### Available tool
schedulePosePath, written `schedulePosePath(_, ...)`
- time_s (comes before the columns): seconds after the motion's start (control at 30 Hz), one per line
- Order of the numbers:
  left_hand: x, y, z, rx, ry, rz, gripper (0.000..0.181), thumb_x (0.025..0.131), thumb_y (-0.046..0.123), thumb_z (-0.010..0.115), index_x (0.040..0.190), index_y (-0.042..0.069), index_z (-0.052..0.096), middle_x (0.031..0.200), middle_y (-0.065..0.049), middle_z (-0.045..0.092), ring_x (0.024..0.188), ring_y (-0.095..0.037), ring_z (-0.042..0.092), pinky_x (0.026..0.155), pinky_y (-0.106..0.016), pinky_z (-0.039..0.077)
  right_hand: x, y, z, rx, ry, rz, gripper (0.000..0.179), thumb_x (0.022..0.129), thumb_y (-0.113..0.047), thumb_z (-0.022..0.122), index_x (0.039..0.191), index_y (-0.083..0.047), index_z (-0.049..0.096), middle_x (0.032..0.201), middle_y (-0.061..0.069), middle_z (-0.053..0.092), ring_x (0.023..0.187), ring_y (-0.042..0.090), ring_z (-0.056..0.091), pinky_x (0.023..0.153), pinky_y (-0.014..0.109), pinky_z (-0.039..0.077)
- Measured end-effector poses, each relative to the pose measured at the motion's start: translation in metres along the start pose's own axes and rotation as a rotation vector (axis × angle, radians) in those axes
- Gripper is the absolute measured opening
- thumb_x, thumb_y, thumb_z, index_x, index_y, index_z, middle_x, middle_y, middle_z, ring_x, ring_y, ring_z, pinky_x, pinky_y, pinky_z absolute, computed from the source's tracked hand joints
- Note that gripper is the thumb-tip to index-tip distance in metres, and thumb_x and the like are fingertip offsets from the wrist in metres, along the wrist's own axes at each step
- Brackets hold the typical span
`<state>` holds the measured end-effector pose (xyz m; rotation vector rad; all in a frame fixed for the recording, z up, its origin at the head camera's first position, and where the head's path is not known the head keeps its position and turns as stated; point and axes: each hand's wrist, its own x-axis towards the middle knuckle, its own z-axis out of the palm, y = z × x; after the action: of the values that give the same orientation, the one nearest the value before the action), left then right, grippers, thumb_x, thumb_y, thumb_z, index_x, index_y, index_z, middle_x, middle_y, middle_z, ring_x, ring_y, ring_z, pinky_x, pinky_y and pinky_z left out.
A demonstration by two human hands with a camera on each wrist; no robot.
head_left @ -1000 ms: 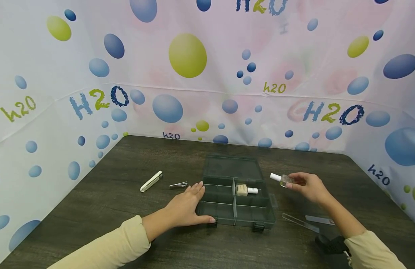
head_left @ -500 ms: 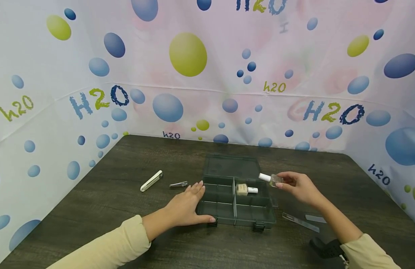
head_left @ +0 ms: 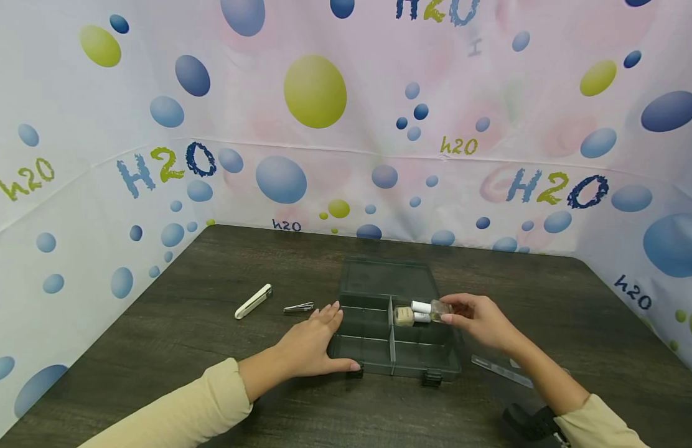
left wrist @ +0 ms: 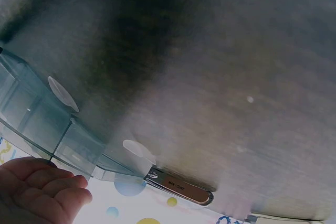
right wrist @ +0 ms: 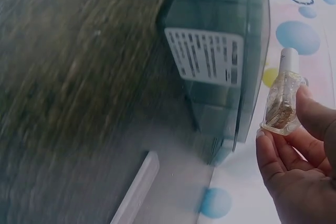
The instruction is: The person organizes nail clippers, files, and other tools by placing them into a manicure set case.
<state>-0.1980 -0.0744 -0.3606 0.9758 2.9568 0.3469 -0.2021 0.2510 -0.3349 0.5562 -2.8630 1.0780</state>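
A dark, see-through divided box lies on the table with its lid folded back. Pinched by its glass in my right hand is a clear nail polish bottle with a white cap, above the back right compartment. A beige nail polish bottle lies on its side in that same compartment, partly behind the clear one's cap. My left hand rests against the box's left side, thumb at the front latch and fingers extended. In the left wrist view its fingers show beside the box wall.
Left of the box lie a small nail clipper and a larger cream-handled one. A flat, clear-ended strip lies on the right, with another pale strip partly hidden under the right forearm. A patterned curtain hangs behind the table.
My right hand has moved left with the clear nail polish bottle, from beside the box to above its back right compartment. The left hand has stayed put.
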Motion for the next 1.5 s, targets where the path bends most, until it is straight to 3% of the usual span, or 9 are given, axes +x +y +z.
schedulePosePath(0.23,-0.001,0.001,-0.001,-0.002,0.0,-0.002,0.095,0.078,0.066,0.057,0.139,-0.004,0.039,0.149,-0.021,0.03,0.135,-0.035,0.034,0.105,-0.046,0.039,0.005,-0.006,0.008,0.006,-0.06,-0.009,0.038,0.088,-0.015,0.063,0.118,0.007,0.058,0.096,0.012,0.063,0.081,0.015,0.061,0.063,0.025,0.051)
schedulePosePath(0.53,-0.001,0.002,-0.002,0.005,-0.003,-0.006,0.095,0.078,0.066,0.057,0.139,-0.004,0.039,0.149,-0.021,0.03,0.135,-0.036,0.035,0.103,-0.047,0.041,0.013,-0.013,0.009,-0.091,-0.131,-0.025,0.04,0.088,-0.017,0.063,0.118,0.009,0.058,0.106,0.019,0.064,0.092,0.026,0.062,0.073,0.036,0.054)
schedulePosePath(0.87,0.0,0.001,-0.002,0.002,0.001,-0.001,0.095,0.077,0.066,0.058,0.138,-0.005,0.039,0.148,-0.021,0.031,0.135,-0.036,0.035,0.103,-0.046,0.04,0.032,-0.026,-0.003,-0.18,-0.352,-0.033,0.033,0.09,-0.01,0.058,0.112,0.015,0.06,0.103,0.024,0.066,0.091,0.032,0.065,0.073,0.037,0.055)
schedulePosePath(1.17,0.0,0.002,-0.003,0.002,-0.014,-0.012,0.095,0.078,0.066,0.057,0.139,-0.003,0.038,0.149,-0.021,0.029,0.136,-0.036,0.034,0.103,-0.047,0.041,0.044,-0.037,0.004,-0.316,-0.42,0.036,0.021,0.088,-0.005,0.059,0.101,0.01,0.066,0.093,0.019,0.068,0.084,0.028,0.065,0.073,0.038,0.055)
schedulePosePath(1.5,0.0,0.001,-0.001,0.006,-0.014,-0.01,0.095,0.078,0.067,0.057,0.139,-0.003,0.038,0.149,-0.021,0.03,0.135,-0.036,0.034,0.103,-0.046,0.04,0.048,-0.035,0.006,-0.378,-0.434,0.019,0.018,0.08,-0.003,0.069,0.096,0.005,0.067,0.087,0.01,0.066,0.078,0.02,0.061,0.067,0.031,0.053)
